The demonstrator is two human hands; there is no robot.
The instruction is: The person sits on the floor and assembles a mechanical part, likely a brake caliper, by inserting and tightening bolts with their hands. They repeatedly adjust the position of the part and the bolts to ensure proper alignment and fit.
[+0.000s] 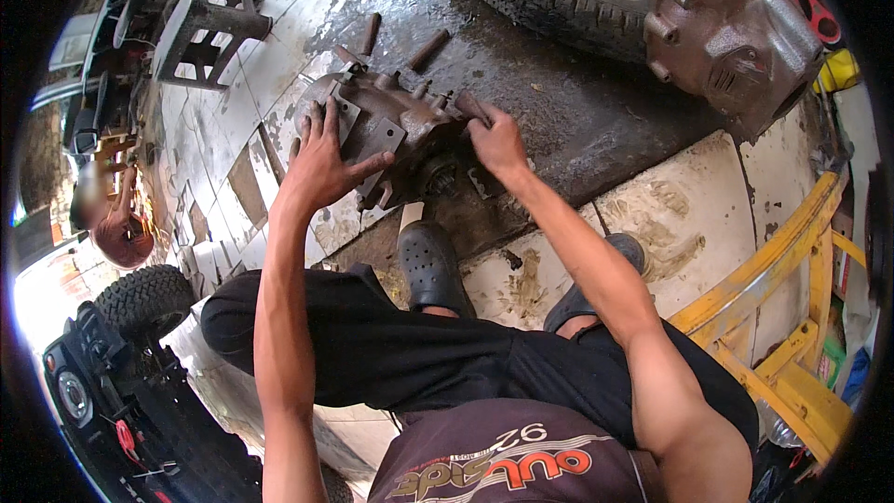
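A greasy metal gearbox-like housing [396, 104] lies on the dark, wet patch of floor in front of me. My left hand [321, 166] rests on its left side, fingers spread, by a flat metal plate with a hole [378, 141]. At the housing's right end, my right hand [500, 143] is closed around a small brown flat piece [472, 107]; its exact kind does not show. A toothed round part [439, 176] shows on the side of the housing nearest me. Two short rusty cylinders [429, 49] stand out beyond its far side.
A big tyre [549, 2] lies at the far side, with a large brown metal casing [722, 33] at upper right. The yellow metal frame [778, 293] stands right. A dark stool [207, 37], another person [121, 224] and a black vehicle [112, 410] are left.
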